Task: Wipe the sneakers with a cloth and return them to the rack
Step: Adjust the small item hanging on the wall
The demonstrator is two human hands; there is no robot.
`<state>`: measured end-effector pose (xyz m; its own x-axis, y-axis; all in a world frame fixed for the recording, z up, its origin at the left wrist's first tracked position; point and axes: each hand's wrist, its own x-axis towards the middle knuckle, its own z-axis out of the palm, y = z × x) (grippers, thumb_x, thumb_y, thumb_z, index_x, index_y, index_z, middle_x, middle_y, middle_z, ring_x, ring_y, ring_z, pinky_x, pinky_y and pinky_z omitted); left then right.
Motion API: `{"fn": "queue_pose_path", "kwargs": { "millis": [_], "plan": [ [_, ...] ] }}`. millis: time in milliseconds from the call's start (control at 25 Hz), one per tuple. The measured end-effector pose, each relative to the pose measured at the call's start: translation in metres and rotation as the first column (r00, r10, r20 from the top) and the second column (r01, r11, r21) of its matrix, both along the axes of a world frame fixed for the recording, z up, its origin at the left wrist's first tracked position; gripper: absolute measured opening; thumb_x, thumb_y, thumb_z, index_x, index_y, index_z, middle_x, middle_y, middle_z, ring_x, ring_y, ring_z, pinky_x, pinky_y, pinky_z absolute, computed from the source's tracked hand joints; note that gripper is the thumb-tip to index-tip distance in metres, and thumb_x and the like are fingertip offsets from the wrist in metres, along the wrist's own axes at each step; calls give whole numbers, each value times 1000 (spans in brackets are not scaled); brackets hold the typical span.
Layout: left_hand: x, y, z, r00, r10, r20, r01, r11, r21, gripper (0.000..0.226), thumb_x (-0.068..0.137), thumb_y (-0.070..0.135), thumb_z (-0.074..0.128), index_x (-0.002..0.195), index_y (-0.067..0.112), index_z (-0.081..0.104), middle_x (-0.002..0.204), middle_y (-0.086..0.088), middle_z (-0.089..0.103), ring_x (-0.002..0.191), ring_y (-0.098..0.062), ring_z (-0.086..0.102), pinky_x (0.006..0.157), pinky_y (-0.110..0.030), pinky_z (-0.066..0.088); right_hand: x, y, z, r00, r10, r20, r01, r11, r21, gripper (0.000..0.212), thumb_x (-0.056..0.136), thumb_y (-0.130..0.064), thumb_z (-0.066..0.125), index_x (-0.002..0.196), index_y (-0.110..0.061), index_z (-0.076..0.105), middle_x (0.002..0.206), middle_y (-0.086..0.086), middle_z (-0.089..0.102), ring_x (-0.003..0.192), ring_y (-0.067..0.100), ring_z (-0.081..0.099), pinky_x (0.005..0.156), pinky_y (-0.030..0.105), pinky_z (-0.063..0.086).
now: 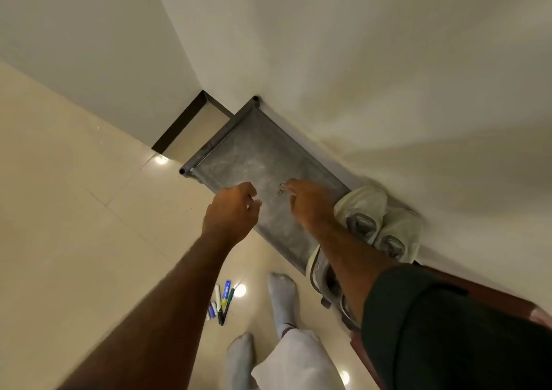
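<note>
A pair of pale cream sneakers (377,218) stands on the right end of the grey, dusty top shelf of the rack (248,156), against the wall. Another pale shoe (319,271) shows below my right forearm at the rack's front edge, partly hidden. My right hand (307,204) reaches over the shelf and pinches a small metal key on a ring (281,188) at its fingertips. Over the shelf's front edge hovers my left hand (233,210), fingers loosely curled and holding nothing. I see no cloth.
Several marker pens (221,300) lie on the glossy beige floor tiles near my socked feet (282,294). A dark red object (513,306) stands by the wall at the lower right. A dark skirting corner (182,123) lies beyond the rack.
</note>
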<state>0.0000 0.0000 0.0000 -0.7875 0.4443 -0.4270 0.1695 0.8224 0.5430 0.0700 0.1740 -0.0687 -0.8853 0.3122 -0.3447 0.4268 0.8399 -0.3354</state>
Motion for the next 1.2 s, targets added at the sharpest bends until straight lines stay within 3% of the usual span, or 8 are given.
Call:
{"fn": "queue_pose_path", "kwargs": {
  "millis": [160,360,480,600,720,840,1000,1200],
  "plan": [
    [-9,3,-27,999,20,41,-19,1000,-22,27,94,34,66,114,16,67,104,-1,73,87,-18,69,84,-42,59,-13,3,-27,998,-67,8,67,998,12,19,93,-21,65,111,-26,67,110,-3,70,99,19,68,84,32,58],
    [-14,6,-34,998,28,57,-29,1000,10,23,95,28,66,114,14,67,107,-1,73,89,-17,68,83,-35,57,-25,8,-39,1000,-20,0,20,998,65,19,99,-31,56,106,-19,68,102,3,69,90,21,67,80,33,56],
    [-17,7,-17,997,1,78,-2,1000,7,22,95,24,66,114,14,67,110,-2,72,92,-16,67,84,-32,56,-24,9,-28,997,-77,-29,76,997,-18,23,97,-33,57,99,-18,73,96,4,72,86,22,67,78,36,57],
    [-29,16,28,998,-15,57,14,999,31,20,95,22,66,114,15,67,111,-1,71,94,-14,66,87,-34,56,-26,15,13,970,-186,-158,153,967,-202,16,92,-30,64,96,-19,75,92,2,73,83,20,68,75,40,59],
    [-52,30,96,999,-30,-17,32,997,70,18,95,21,64,111,15,68,108,0,71,92,-12,66,86,-33,57,-41,28,88,907,-237,-347,113,933,-341,8,89,-18,68,91,-14,75,89,4,72,82,21,68,75,35,57],
    [-73,48,174,982,-92,-165,105,992,73,7,93,20,60,93,16,65,95,-1,72,74,-10,62,66,-27,52,-56,43,187,805,-275,-526,64,921,-383,9,90,-16,66,89,-10,74,88,4,71,79,16,66,71,27,53],
    [-112,66,304,951,-147,-271,193,969,152,12,93,23,64,101,18,71,94,2,74,83,-18,67,80,-38,58,-72,67,337,656,-285,-699,26,934,-356,7,91,-13,69,90,-9,74,87,-3,71,77,7,63,71,18,52],
    [-143,74,485,864,-142,-484,292,923,249,8,92,26,66,95,20,72,90,4,73,77,-13,67,77,-36,59,-75,61,522,562,-331,-758,-9,914,-406,9,90,-10,68,83,-10,74,79,-16,70,70,5,66,67,25,56]
  ]
}}
